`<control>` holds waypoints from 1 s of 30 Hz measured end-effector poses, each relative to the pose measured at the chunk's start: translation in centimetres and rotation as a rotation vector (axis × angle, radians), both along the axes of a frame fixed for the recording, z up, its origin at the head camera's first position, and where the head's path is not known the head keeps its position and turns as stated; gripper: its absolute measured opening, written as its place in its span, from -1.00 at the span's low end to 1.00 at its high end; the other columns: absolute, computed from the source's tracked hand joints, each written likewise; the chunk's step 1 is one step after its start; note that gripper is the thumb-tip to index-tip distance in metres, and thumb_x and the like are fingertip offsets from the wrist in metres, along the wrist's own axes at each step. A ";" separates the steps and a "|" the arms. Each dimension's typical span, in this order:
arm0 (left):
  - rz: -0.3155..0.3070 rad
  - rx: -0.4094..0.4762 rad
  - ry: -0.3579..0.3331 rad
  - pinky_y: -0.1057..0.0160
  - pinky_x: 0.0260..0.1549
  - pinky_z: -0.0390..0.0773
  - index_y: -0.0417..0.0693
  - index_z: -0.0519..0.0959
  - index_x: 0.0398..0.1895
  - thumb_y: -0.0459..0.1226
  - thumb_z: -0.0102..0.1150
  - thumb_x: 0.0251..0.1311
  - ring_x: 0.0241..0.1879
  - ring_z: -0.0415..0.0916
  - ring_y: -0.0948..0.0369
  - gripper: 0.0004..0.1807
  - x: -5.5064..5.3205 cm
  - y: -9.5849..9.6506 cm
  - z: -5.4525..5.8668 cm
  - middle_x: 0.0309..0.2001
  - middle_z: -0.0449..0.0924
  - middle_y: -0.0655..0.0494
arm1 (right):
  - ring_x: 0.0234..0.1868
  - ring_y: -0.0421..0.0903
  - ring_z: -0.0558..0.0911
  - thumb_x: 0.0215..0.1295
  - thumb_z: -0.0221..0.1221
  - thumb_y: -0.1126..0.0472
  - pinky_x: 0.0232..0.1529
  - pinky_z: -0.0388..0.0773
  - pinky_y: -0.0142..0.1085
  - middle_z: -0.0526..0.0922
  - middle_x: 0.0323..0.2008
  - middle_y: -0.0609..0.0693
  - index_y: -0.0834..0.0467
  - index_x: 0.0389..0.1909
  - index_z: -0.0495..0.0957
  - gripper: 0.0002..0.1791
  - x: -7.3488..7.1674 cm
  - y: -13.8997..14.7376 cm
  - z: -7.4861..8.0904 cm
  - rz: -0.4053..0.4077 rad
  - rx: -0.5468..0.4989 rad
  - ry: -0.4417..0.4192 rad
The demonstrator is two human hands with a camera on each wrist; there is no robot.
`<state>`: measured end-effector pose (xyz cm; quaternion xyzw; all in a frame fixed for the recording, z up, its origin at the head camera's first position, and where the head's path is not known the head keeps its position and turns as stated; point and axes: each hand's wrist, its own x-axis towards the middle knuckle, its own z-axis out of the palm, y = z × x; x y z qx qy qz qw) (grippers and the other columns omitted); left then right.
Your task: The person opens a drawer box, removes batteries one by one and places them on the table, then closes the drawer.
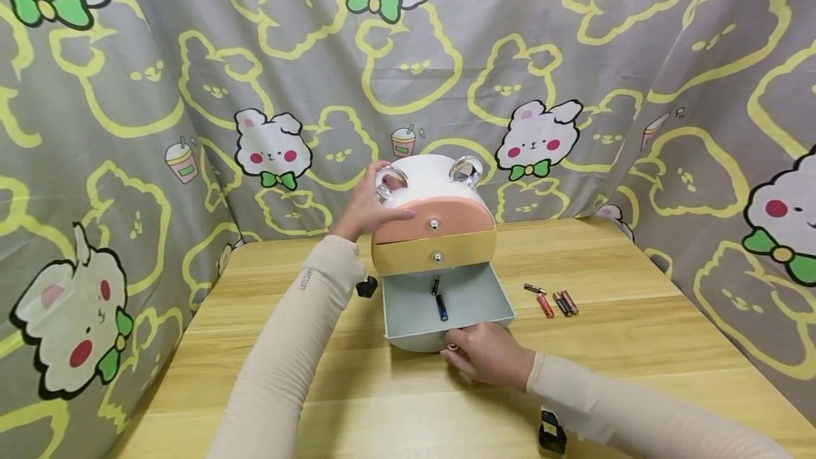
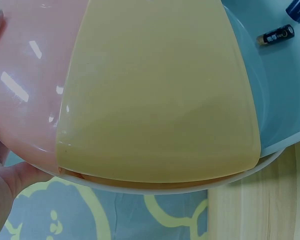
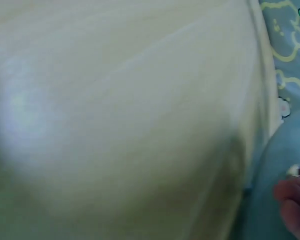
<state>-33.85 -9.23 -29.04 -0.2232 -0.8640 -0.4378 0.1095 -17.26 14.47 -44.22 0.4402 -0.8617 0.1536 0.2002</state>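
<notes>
Drawer (image 1: 406,307) at bottom juts from the box (image 1: 433,177) on the worktop (image 1: 637,303), just beyond your right grip (image 1: 487,354), which pinches its front knob (image 3: 296,171); your left grip (image 1: 372,209), farther off, clasps the box's upper side.

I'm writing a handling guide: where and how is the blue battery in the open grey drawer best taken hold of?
Probably by the middle of the blue battery, thumb and finger on its long sides, coming down from above. It lies flat, roughly front to back, in the grey drawer, whose raised walls would hinder a low approach; the yellow drawer stands above its back end.
</notes>
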 end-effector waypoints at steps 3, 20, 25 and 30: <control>-0.002 0.002 -0.009 -0.04 0.21 0.26 0.09 0.09 0.41 0.03 0.65 -0.38 0.23 0.27 0.03 0.23 0.1 0.0 -0.1 0.27 0.30 -0.09 | -0.63 -0.46 0.36 0.24 0.27 0.18 -0.60 0.37 -0.57 0.54 -0.62 -0.24 0.05 -0.49 0.56 -0.86 -0.3 -0.2 1.2 0.028 -0.018 -0.018; 0.008 0.005 -0.021 -0.04 0.19 0.29 0.14 0.07 0.42 0.03 0.65 -0.39 0.21 0.29 0.02 0.24 0.1 0.0 0.0 0.25 0.31 -0.10 | -0.48 -0.33 0.54 0.24 0.29 0.24 -0.39 0.52 -0.42 0.61 -0.50 -0.20 0.12 -0.38 0.65 -0.96 -8.1 -1.5 9.1 0.016 0.312 -0.458; 0.000 0.009 -0.032 -0.03 0.19 0.29 0.15 0.07 0.42 0.05 0.66 -0.41 0.20 0.30 0.03 0.25 0.2 -0.1 0.1 0.25 0.31 -0.11 | -0.31 -0.23 0.63 0.25 0.30 0.19 -0.21 0.56 -0.33 0.68 -0.36 -0.14 0.14 -0.23 0.67 -0.87 -9.8 -2.2 9.6 -0.055 0.462 -0.582; -0.003 0.026 -0.048 0.01 0.13 0.34 0.15 0.08 0.41 0.02 0.67 -0.41 0.12 0.35 0.06 0.24 0.2 -0.1 0.1 0.18 0.35 -0.09 | -0.15 -0.15 0.64 0.25 0.31 0.17 -0.09 0.54 -0.29 0.69 -0.22 -0.07 0.13 -0.14 0.66 -0.80 -11.2 -2.9 9.2 -0.086 0.545 -0.660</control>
